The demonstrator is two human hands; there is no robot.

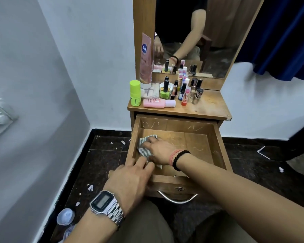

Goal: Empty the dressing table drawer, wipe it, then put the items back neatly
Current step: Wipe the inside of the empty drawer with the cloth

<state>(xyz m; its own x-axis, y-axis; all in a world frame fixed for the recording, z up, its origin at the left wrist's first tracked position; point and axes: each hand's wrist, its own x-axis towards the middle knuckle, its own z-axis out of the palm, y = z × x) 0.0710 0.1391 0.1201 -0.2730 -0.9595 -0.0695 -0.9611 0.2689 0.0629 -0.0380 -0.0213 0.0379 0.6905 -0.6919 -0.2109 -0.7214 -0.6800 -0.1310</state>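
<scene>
Striped cloth (145, 144) is pressed flat-fingered by right hand (159, 150) at frame centre to wipe emptied drawer (218, 137); drawer front is steadied by left hand (130, 179), fingers relaxed.

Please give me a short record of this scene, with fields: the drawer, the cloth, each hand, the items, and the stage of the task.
drawer: pulled open, nothing inside but the cloth
cloth: striped, lying at the drawer's left side
right hand: presses the cloth onto the drawer floor
left hand: rests on the drawer's front edge, fingers straight
items: cosmetic bottles, green roll-on and pink bottle stand or lie on the tabletop
stage: emptied; wiping now; items not yet back
</scene>
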